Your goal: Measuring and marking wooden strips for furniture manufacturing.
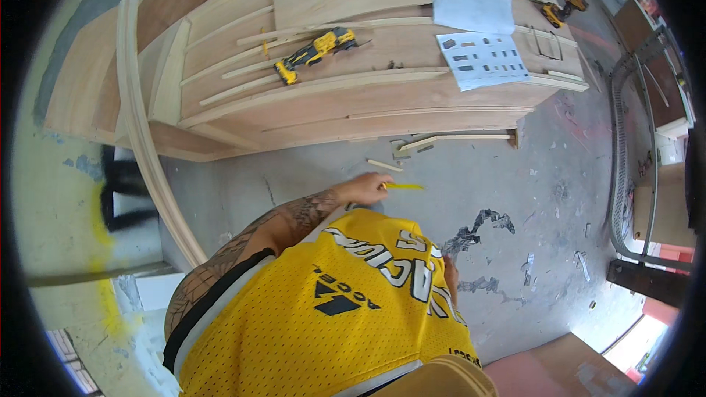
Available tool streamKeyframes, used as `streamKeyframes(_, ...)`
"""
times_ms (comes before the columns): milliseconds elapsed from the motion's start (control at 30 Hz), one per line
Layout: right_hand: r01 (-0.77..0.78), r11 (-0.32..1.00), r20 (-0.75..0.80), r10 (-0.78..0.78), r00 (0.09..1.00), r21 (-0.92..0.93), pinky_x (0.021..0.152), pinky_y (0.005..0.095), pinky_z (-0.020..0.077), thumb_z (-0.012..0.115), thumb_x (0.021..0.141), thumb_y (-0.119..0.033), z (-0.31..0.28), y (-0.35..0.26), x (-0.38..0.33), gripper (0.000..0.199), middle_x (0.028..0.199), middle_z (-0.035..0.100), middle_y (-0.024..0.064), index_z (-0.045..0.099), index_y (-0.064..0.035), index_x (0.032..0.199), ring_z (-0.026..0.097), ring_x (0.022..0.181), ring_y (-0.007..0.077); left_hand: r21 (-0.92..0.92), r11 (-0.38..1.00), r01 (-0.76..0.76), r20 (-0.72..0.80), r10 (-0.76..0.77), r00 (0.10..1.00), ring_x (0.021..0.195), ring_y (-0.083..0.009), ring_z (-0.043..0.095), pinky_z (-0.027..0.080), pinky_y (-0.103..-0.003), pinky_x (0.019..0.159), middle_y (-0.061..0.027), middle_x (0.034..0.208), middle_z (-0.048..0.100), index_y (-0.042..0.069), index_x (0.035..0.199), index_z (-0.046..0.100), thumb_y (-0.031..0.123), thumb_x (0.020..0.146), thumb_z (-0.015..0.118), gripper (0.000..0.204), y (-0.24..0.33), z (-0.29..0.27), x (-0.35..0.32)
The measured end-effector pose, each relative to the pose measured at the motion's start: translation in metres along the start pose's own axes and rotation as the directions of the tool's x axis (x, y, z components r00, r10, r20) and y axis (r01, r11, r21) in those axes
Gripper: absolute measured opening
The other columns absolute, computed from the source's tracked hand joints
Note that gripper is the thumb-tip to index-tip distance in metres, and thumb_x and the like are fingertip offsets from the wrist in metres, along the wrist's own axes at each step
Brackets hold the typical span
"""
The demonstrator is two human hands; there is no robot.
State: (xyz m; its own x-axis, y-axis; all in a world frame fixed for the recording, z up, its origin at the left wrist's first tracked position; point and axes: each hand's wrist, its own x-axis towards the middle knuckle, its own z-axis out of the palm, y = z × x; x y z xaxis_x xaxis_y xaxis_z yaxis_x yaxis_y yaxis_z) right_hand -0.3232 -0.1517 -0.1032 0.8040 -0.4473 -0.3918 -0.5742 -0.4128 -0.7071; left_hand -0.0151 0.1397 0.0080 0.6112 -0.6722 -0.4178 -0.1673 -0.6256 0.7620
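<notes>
My left hand (362,188) reaches out low over the grey floor, its fingers closed on a thin yellow strip (406,187) that looks like a tape-measure blade. The strip points to the right. Just beyond the hand, a short wood offcut (384,165) lies on the floor. Of my right hand (451,279), only a sliver shows at the right side of my yellow jersey (346,301); its fingers are hidden behind my body.
A long plywood workpiece (309,117) spans the far side, bearing a yellow cordless multi-tool (316,54), wood strips and printed sheets (482,59). A yellow drill (551,15) sits at its far right. Long mouldings (143,132) lean at left. Metal cable tray (618,176) stands at right.
</notes>
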Motion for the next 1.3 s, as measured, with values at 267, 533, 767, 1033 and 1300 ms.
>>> streamKeyframes(267, -0.622, 0.322, 0.245, 0.718, 0.652, 0.714, 0.049, 0.0314, 0.0465, 0.062, 0.099, -0.029, 0.006, 0.069, 0.048, 0.026, 0.078, 0.067, 0.0086, 0.062, -0.0036, 0.105, 0.062, 0.059, 0.0172, -0.106, 0.989, -0.101, -0.565, 0.024, 0.825, 0.078, -0.0155, 0.065, 0.054, -0.033, 0.073, -0.0076, 0.087, 0.068, 0.005, 0.130, 0.055, 0.023, 0.092, 0.073, 0.046, 0.030, -0.161, 0.063)
streamKeyframes(533, -0.584, 0.341, 0.134, 0.772, 0.621, 0.736, 0.066, 0.0365, 0.0566, 0.063, 0.098, -0.025, -0.045, -0.008, 0.133, 0.038, 0.101, 0.072, 0.0165, 0.057, -0.0037, 0.128, 0.071, 0.081, 0.0259, 0.241, 0.967, -0.083, -0.669, 0.228, 0.707, 0.106, -0.0365, 0.067, 0.054, -0.043, 0.092, -0.0229, 0.118, 0.067, 0.002, 0.129, 0.060, 0.024, 0.088, 0.075, 0.049, 0.052, -0.278, 0.196)
streamKeyframes(767, -0.538, 0.550, -0.007, 0.703, 0.711, 0.639, 0.068, 0.0325, 0.0532, 0.065, 0.100, -0.038, -0.069, -0.077, 0.196, 0.041, 0.100, 0.073, 0.0075, 0.061, -0.0072, 0.127, 0.068, 0.082, 0.0174, 0.437, 0.897, -0.061, -0.577, 0.332, 0.746, 0.113, -0.0415, 0.059, 0.049, -0.049, 0.098, -0.0226, 0.120, 0.063, 0.003, 0.130, 0.061, 0.020, 0.088, 0.072, 0.047, 0.049, -0.296, 0.286)
streamKeyframes(1033, -0.563, 0.601, -0.081, 0.721, 0.688, 0.567, 0.056, 0.0305, 0.0514, 0.067, 0.099, -0.032, -0.070, -0.071, 0.204, 0.033, 0.084, 0.073, 0.0079, 0.071, 0.0000, 0.108, 0.068, 0.066, 0.0160, 0.460, 0.888, -0.026, -0.569, 0.317, 0.759, 0.118, -0.0406, 0.051, 0.044, -0.051, 0.103, -0.0209, 0.124, 0.054, 0.005, 0.134, 0.061, 0.013, 0.084, 0.074, 0.052, 0.033, -0.285, 0.317)
streamKeyframes(1300, -0.635, 0.731, -0.060, 0.666, 0.743, 0.252, 0.082, 0.0393, 0.0578, 0.069, 0.092, -0.038, -0.107, 0.006, 0.245, 0.045, 0.099, 0.077, 0.0196, 0.075, 0.0003, 0.115, 0.076, 0.089, 0.0280, 0.424, 0.900, 0.106, -0.628, 0.208, 0.750, 0.120, -0.0403, 0.051, 0.042, -0.051, 0.106, -0.0194, 0.128, 0.054, 0.009, 0.142, 0.057, 0.014, 0.085, 0.073, 0.060, 0.033, -0.277, 0.327)
